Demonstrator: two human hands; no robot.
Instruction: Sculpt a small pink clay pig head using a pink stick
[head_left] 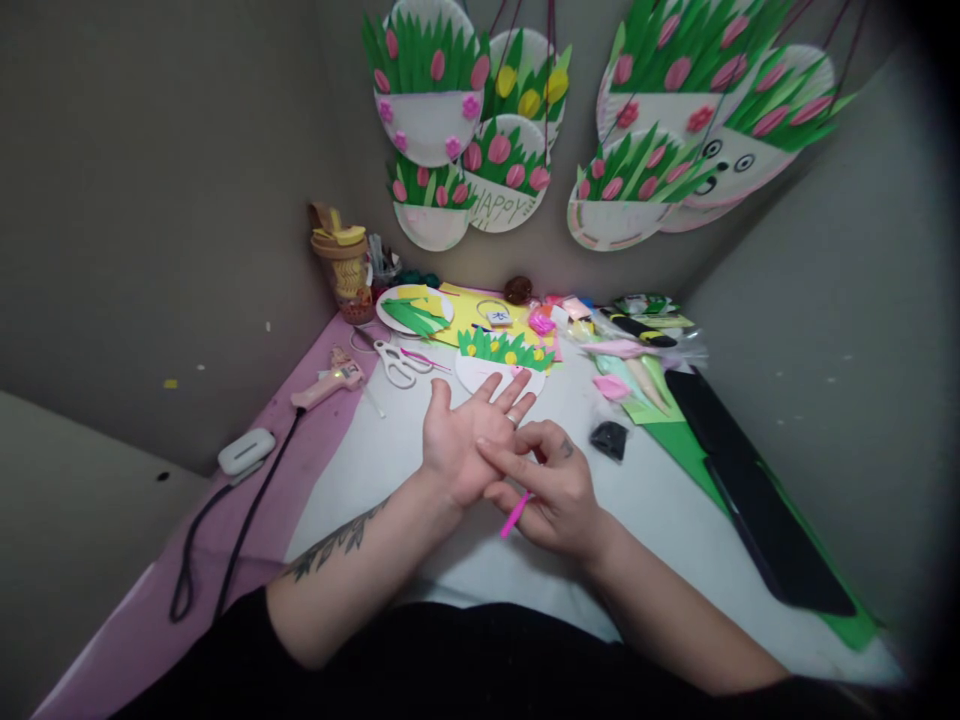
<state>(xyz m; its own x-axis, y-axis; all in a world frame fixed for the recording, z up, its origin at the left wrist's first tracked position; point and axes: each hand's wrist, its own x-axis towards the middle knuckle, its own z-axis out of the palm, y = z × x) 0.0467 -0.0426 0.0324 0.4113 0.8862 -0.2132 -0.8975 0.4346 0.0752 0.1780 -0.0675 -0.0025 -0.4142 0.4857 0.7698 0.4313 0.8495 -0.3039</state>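
My left hand (466, 445) is held palm up with its fingers spread, a ring on one of them. Over its palm my right hand (559, 490) is curled, its fingertips touching the left palm's outer side. A slender bright pink stick-like piece (516, 515) pokes out from the right hand's curled fingers; its other end is hidden. Just beyond the left fingertips lies a white paper-plate piece (480, 372) with green paper grass and yellow flowers.
White scissors (396, 362) and a pink glue gun (330, 384) lie left. Behind them are a plate of green strips (415, 312) and a cup (351, 270). At right are a black packet (609, 440) and a long black object (765, 500). Decorated plates (435, 130) hang on the wall.
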